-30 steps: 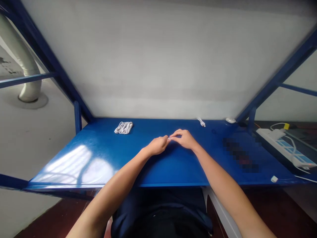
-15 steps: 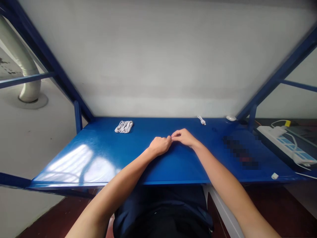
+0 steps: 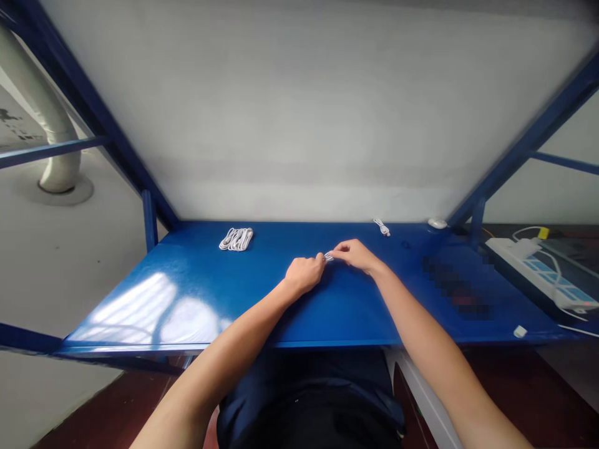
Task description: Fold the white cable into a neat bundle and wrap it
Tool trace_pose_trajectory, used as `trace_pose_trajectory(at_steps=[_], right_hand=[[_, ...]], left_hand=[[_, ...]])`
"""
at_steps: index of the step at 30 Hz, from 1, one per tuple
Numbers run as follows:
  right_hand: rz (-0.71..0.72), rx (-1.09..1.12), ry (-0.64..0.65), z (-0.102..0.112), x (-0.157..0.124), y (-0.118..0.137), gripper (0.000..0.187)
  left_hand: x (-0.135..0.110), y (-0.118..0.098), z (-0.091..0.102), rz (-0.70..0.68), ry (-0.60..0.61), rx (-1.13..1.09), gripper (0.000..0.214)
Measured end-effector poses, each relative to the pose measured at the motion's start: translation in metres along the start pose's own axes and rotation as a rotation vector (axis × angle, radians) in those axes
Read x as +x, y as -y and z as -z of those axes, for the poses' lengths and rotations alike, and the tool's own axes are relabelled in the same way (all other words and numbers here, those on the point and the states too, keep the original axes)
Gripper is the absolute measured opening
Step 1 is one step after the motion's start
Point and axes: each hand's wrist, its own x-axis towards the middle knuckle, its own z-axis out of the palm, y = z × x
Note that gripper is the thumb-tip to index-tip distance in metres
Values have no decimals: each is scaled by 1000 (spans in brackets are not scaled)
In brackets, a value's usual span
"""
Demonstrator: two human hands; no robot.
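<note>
**Speaker one:** Where are the hands?

**Speaker two:** The bare left hand (image 3: 304, 275) and bare right hand (image 3: 356, 254) meet just above the middle of a glossy blue metal tabletop (image 3: 355, 312), over a small white object (image 3: 329, 257). It has a slight metallic glint, but it's too small to identify exactly.

**Speaker one:** Are the fingers gripping it?

**Speaker two:** The right hand's fingers (image 3: 337, 248) are pinching it at its right end. The left hand's fingers (image 3: 320, 258) are curled and closed against its other end. The object is held up between them, not resting on the surface, as far as I can tell.

**Speaker one:** What's around them?

**Speaker two:** A coiled bundle of white cable (image 3: 236, 239) lies well to the left, near the far edge. A small coil of thin white cable (image 3: 382, 227) and a rounded white object (image 3: 437, 222) sit along that edge to the right. Near the front right corner there's a small white block (image 3: 519, 331), and beside the tabletop, a white power strip with blue panels (image 3: 538, 274) lies with its cords. A pixelated patch (image 3: 456, 290) hides part of the surface.
</note>
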Motion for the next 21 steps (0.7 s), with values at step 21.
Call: trace_pose_trajectory(at_steps=[21], right_hand=[[76,-155,-314,-56,5,-5,8]], left_hand=[[2,1,-4,139,11,-76,27]])
